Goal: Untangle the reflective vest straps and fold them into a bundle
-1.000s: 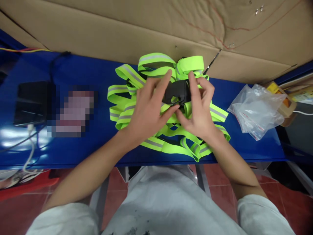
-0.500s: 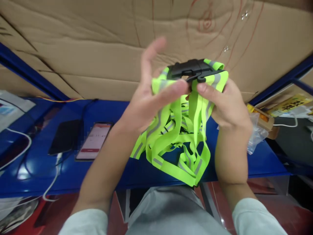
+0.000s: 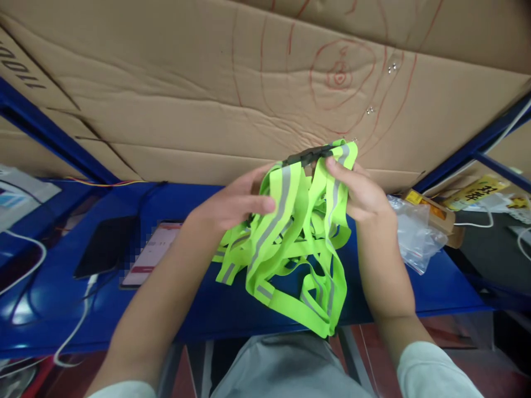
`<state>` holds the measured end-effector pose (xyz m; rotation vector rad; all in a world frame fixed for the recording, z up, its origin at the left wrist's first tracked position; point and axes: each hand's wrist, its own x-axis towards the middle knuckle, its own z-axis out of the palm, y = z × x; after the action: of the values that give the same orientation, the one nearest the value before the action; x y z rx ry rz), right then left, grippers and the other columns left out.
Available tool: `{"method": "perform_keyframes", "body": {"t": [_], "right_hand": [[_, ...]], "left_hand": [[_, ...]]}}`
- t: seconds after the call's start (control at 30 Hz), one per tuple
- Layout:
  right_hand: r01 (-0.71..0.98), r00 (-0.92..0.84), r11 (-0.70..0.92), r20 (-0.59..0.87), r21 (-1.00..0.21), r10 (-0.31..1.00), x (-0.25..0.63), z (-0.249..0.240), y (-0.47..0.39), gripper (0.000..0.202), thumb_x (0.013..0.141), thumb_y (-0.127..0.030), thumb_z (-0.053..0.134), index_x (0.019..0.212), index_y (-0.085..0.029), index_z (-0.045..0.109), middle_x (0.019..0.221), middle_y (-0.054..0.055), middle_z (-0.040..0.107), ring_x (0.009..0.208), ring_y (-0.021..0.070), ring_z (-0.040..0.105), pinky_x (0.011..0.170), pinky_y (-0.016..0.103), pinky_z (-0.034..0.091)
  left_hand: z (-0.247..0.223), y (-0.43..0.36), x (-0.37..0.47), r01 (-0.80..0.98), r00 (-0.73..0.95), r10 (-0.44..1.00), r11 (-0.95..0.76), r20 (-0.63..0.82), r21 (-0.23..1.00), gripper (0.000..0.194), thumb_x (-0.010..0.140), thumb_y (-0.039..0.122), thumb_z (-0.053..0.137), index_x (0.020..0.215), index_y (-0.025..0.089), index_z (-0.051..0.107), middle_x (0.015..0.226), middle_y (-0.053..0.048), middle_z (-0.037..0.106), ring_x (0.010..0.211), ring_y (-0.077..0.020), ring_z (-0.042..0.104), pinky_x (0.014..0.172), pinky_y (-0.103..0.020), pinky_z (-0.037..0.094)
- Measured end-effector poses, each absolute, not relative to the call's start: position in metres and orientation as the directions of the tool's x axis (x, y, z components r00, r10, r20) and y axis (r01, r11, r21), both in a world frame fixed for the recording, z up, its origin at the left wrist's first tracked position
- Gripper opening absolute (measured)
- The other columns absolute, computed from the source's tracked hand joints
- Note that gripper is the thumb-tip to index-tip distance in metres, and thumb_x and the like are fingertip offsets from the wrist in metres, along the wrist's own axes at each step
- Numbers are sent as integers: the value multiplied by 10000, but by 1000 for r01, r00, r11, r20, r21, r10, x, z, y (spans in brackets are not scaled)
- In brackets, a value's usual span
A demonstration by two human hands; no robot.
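A tangle of neon-yellow straps [image 3: 298, 287] with grey reflective stripes hangs between my hands and rests on the blue table. Black buckles [image 3: 309, 156] lie across the top of the bundle. My left hand [image 3: 244, 202] is round the left side of the straps, thumb in front and the other fingers mostly hidden behind. At the upper right, my right hand [image 3: 359, 188] pinches the straps beside the buckle, its thumb on the front.
Two phones, a black one [image 3: 105, 246] with a white cable and one with a lit screen [image 3: 153, 254], lie left on the blue table [image 3: 435, 284]. Plastic bags [image 3: 417, 235] and a small carton [image 3: 433, 213] are at right. Cardboard [image 3: 174, 83] stands behind.
My left hand has come down from the buckle, its raised finger lowered, and now wraps the left straps. The buckle and my right hand appear lower as the view shifted.
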<state>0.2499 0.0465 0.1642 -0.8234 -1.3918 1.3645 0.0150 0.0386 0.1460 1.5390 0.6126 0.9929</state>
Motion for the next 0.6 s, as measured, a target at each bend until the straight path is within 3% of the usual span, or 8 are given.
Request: {"method": "perform_keyframes", "body": {"t": [0.07,0.13,0.2,0.3,0.4,0.5,0.6], "right_hand": [[-177,-294,159,207,-971,933,245,165,45,465,794,-621,820,975,-222,663,909,33,759,856,205,756,797,357,663],[-159,-309,199,240,-967,920,244,166,46,449,857,-634,750,1012,-224,654,921,34,747,806,184,738,745,334,654],[-96,-322,247,265,-964,909,245,165,48,418,893,-637,701,1016,-242,637,886,15,713,705,164,685,665,329,629],[77,-308,399,359,-914,881,247,161,51,488,869,-749,658,872,-267,580,718,-22,596,626,159,616,597,331,596],[213,-282,498,435,-841,855,246,161,49,608,859,-866,555,781,-263,536,641,-27,528,646,164,635,629,339,621],[159,-367,459,379,-874,849,241,168,40,591,860,-826,570,866,-239,637,739,2,629,709,170,675,695,347,648],[63,-435,402,337,-913,835,236,170,32,577,911,-757,516,1017,-225,713,915,45,722,882,199,731,796,369,660]], "left_hand": [[147,31,27,-152,564,800,-145,206,978,888,622,484,987,1417,268,657,1353,-120,734,1258,-372,696,991,-444,607],[147,26,41,-193,510,833,-130,213,973,751,715,382,950,1398,264,661,1406,-96,711,1298,-322,680,1064,-414,575],[146,23,52,-260,469,850,-126,239,958,559,805,388,886,1312,231,710,1346,-92,745,1263,-295,702,1085,-407,566],[148,19,58,-335,439,858,-118,266,935,369,839,386,851,1145,196,769,1186,-88,803,1192,-296,735,1066,-418,588],[152,17,53,-368,410,880,-80,239,926,269,813,365,863,1024,221,780,1075,-50,815,1043,-277,774,926,-401,647],[153,17,48,-393,458,858,-39,232,919,259,792,371,879,987,247,761,1036,-20,804,936,-247,780,796,-363,653],[152,16,49,-346,388,872,-163,299,924,353,751,362,913,1038,233,754,1126,-34,789,1123,-288,743,954,-404,632]]}}
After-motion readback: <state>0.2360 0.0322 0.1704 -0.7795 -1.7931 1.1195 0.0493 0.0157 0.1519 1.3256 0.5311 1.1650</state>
